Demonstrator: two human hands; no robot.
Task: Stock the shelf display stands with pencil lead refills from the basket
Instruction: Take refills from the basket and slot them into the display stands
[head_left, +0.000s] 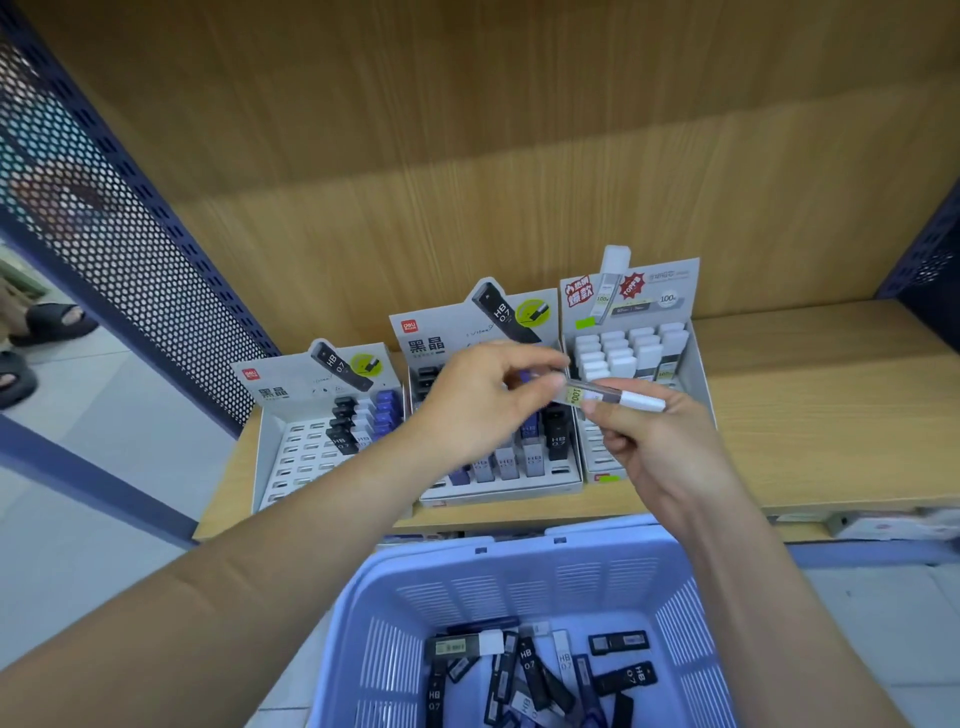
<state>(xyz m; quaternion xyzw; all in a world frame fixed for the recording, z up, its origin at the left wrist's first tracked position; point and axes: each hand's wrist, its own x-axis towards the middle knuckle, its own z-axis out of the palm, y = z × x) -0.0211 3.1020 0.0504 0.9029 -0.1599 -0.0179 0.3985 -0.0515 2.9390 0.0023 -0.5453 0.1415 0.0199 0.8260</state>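
1 slim clear white-capped tube (615, 396) between left fingers (551, 382) and right fingers (595, 409)

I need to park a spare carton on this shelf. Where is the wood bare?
Free: the light wooden shelf right of the grey cardboard stand of white-capped refills, up to the blue perforated side panel. Crowded: the shelf's left part, three stands side by side, where the left hand and right hand hold a clear refill tube.

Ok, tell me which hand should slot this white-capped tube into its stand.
Right. The right hand grips the white-capped tube just in front of the right stand, whose white-capped refills match it. The left hand only pinches the tube's clear end, over the middle stand.
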